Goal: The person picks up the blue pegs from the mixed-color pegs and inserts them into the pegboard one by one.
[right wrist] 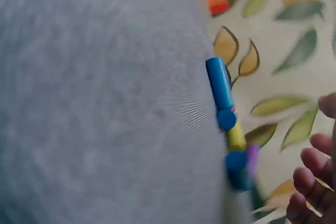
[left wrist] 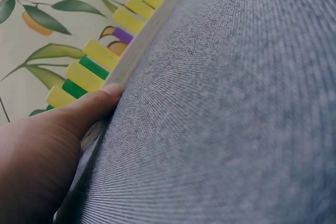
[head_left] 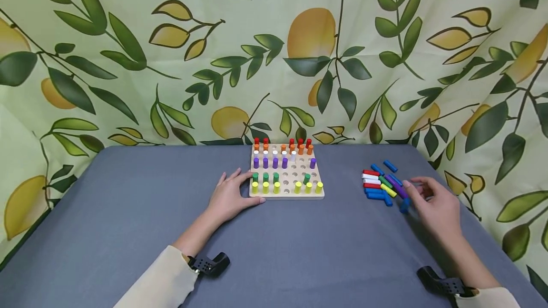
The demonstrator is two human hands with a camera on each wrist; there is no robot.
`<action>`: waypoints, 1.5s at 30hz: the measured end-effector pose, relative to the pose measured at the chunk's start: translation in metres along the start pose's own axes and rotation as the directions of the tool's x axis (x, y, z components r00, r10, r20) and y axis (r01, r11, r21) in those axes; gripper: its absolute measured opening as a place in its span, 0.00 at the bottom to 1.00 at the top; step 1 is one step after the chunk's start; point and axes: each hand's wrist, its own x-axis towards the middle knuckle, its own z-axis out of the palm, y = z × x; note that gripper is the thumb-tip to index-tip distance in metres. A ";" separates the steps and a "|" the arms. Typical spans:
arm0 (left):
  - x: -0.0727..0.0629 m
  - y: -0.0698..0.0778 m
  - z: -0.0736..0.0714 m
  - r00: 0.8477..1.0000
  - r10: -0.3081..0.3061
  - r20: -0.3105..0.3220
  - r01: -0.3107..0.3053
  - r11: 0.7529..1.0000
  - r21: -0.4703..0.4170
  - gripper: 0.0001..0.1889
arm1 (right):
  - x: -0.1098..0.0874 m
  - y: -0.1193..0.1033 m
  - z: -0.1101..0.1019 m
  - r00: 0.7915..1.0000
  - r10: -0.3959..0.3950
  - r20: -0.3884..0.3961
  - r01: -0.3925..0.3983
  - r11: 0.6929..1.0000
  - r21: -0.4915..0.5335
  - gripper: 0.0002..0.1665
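A light wooden pegboard (head_left: 295,193) carries rows of coloured pegs: red, orange, white, purple, green and yellow, with several bare holes among them. My left hand (head_left: 231,197) rests at its front left corner, the thumb (left wrist: 94,109) along the front edge and the index finger at the left side. Over to the right, my right hand (head_left: 438,206) hovers beside a loose pile of pegs, fingers loosely bent and apart, with nothing visible between them. Nearest to it are a purple peg (head_left: 398,188) and a blue peg (head_left: 404,205). In the right wrist view, its fingers (right wrist: 310,182) are apart from the pegs.
Blue, white, red, green and yellow pegs lie together in the pile; one blue peg (head_left: 390,165) lies at its far side. A grey cloth (head_left: 299,251) covers the table. Behind it hangs a leaf-patterned curtain (head_left: 265,84).
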 end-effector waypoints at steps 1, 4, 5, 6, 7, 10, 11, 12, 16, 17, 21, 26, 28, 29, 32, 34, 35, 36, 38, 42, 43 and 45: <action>0.001 0.001 0.001 1.000 0.008 0.001 -0.008 1.000 -0.004 0.43 | -0.002 0.006 -0.001 0.999 0.048 -0.017 -0.048 0.999 0.011 0.19; 0.005 0.004 0.002 1.000 0.025 0.004 -0.025 1.000 -0.013 0.43 | -0.004 0.022 -0.002 0.983 0.181 -0.022 -0.181 0.983 0.035 0.23; 0.006 0.004 0.003 1.000 0.028 0.005 -0.028 1.000 -0.014 0.43 | -0.004 0.026 -0.003 0.978 0.209 -0.003 -0.209 0.978 0.028 0.24; 0.006 0.004 0.003 0.999 0.033 0.007 -0.033 0.999 -0.013 0.43 | -0.004 0.030 -0.004 0.973 0.229 0.019 -0.229 0.973 0.011 0.25; 0.007 0.004 0.003 0.999 0.039 0.010 -0.039 0.999 -0.012 0.42 | -0.005 0.033 -0.004 0.970 0.238 0.046 -0.238 0.971 -0.011 0.27; 0.006 0.003 0.002 0.999 0.045 0.019 -0.045 0.999 0.002 0.42 | -0.008 0.040 -0.002 0.967 0.222 0.123 -0.213 0.973 -0.084 0.30; 0.006 0.003 0.002 0.999 0.044 0.021 -0.044 0.999 0.006 0.42 | -0.008 0.041 -0.001 0.968 0.206 0.146 -0.193 0.976 -0.100 0.31; 0.005 0.002 0.001 0.999 0.041 0.023 -0.041 0.999 0.009 0.42 | -0.008 0.040 0.000 0.968 0.190 0.166 -0.174 0.979 -0.108 0.32; 0.001 0.000 -0.001 0.999 0.009 0.032 -0.010 1.000 0.021 0.43 | -0.004 0.038 0.002 0.960 0.153 0.236 -0.133 0.986 -0.100 0.36; 0.001 0.000 -0.001 0.999 0.008 0.031 -0.009 1.000 0.024 0.43 | -0.003 0.038 0.002 0.955 0.149 0.255 -0.127 0.987 -0.098 0.36; 0.001 -0.001 -0.002 0.999 0.012 0.032 -0.013 0.999 0.033 0.43 | -0.002 0.039 0.002 0.942 0.128 0.310 -0.103 0.990 -0.098 0.39; 0.000 0.000 -0.002 0.999 0.009 0.043 -0.010 0.999 0.034 0.43 | -0.002 0.041 0.003 0.932 0.109 0.345 -0.083 0.993 -0.088 0.39; 0.000 0.000 -0.001 0.999 0.008 0.045 -0.010 0.999 0.031 0.43 | -0.001 0.041 0.002 0.930 0.108 0.352 -0.085 0.993 -0.080 0.38; 0.000 0.000 -0.001 0.999 0.009 0.044 -0.010 1.000 0.029 0.43 | -0.001 0.041 0.001 0.928 0.109 0.357 -0.087 0.993 -0.078 0.37; -0.001 -0.001 -0.001 0.999 0.009 0.040 -0.010 0.999 0.031 0.43 | 0.000 0.040 0.001 0.921 0.109 0.375 -0.086 0.993 -0.079 0.33; -0.001 -0.001 -0.001 0.999 0.010 0.038 -0.012 0.999 0.035 0.43 | 0.000 0.040 0.001 0.918 0.104 0.382 -0.075 0.993 -0.090 0.31; -0.001 -0.001 -0.001 0.999 0.012 0.038 -0.013 0.999 0.037 0.43 | 0.000 0.040 0.001 0.918 0.099 0.383 -0.068 0.993 -0.093 0.30; -0.001 -0.001 0.000 0.999 0.013 0.037 -0.014 0.999 0.039 0.43 | -0.001 0.040 0.001 0.920 0.094 0.380 -0.061 0.993 -0.100 0.29; -0.001 -0.001 0.000 0.999 0.019 0.038 -0.021 0.999 0.042 0.43 | -0.002 0.039 0.000 0.926 0.090 0.367 -0.054 0.993 -0.109 0.27; 0.001 0.001 0.000 0.999 0.014 0.043 -0.016 0.999 0.038 0.43 | -0.004 0.038 0.000 0.936 0.100 0.337 -0.063 0.991 -0.119 0.24; 0.001 0.001 -0.001 0.999 0.012 0.042 -0.014 0.999 0.038 0.43 | -0.004 0.037 0.000 0.938 0.104 0.330 -0.069 0.991 -0.118 0.23; 0.001 0.001 -0.001 0.999 0.008 0.041 -0.010 0.999 0.037 0.43 | -0.003 0.037 0.001 0.942 0.108 0.317 -0.075 0.991 -0.114 0.23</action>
